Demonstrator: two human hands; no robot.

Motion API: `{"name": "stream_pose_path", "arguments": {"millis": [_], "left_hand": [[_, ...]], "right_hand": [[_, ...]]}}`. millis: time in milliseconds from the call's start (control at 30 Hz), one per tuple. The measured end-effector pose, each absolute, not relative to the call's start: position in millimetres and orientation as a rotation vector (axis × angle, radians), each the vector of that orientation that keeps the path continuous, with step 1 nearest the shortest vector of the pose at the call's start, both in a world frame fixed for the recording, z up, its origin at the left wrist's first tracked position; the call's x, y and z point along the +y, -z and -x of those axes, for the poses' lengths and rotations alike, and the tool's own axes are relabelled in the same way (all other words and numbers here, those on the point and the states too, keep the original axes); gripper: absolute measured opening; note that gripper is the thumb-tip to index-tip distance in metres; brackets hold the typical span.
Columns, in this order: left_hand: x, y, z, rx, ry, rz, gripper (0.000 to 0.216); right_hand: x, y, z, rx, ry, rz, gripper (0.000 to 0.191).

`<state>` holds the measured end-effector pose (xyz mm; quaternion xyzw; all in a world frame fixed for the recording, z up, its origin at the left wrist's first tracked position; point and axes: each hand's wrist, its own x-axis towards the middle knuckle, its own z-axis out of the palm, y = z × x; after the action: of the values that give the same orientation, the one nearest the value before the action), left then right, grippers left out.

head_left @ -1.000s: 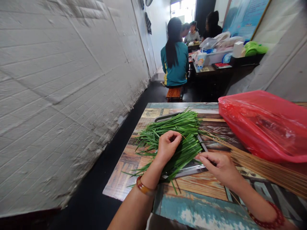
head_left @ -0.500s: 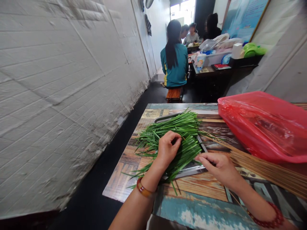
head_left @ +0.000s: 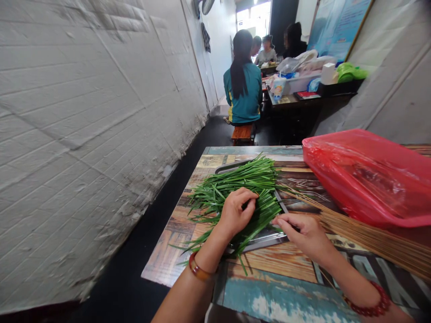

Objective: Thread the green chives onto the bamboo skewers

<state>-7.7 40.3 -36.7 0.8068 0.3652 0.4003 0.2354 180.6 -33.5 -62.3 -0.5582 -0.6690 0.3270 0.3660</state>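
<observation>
A pile of green chive leaves (head_left: 235,184) lies across a metal tray (head_left: 266,237) on a painted wooden table (head_left: 269,287). My left hand (head_left: 235,211) rests on the pile with fingers curled and pinching a few leaves. My right hand (head_left: 301,233) sits at the tray's right edge with fingers pressed together on the end of a thin bamboo skewer. An amber bracelet is on my left wrist, a red bead bracelet on my right.
A bundle of bamboo skewers (head_left: 370,237) lies at the right under a red plastic bag (head_left: 367,175). A white brick wall (head_left: 84,134) runs along the left. Beyond the table a person in a teal jacket (head_left: 244,92) sits on a stool, others further back.
My left hand's fingers have curled a little tighter on the chives. The view has shifted slightly; the right hand has hardly moved.
</observation>
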Motion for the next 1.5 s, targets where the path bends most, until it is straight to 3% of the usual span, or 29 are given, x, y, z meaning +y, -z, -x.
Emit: {"name": "stream_pose_path", "arguments": {"millis": [300,700,900,1500], "left_hand": [[41.3,31.9,8.3,1.039,-0.729,-2.019,0.036],[45.8,38.7,12.9,1.055,-0.543,-2.135,0.033],[57.8,40.7,16.8,1.202,-0.785,-2.132,0.021],[74.9,44.0,8.8,1.034,-0.363,-2.447,0.019]], "right_hand": [[-34.5,55.1,-177.9,-1.821,-0.864,1.427,0.03],[-37.7,58.5,-178.4,-1.826,-1.346,1.431,0.03],[-39.9,53.1,-177.9,-1.89,-1.335,1.375,0.031],[-44.2,41.1,-181.8,-1.985,-1.05,1.312,0.033]]}}
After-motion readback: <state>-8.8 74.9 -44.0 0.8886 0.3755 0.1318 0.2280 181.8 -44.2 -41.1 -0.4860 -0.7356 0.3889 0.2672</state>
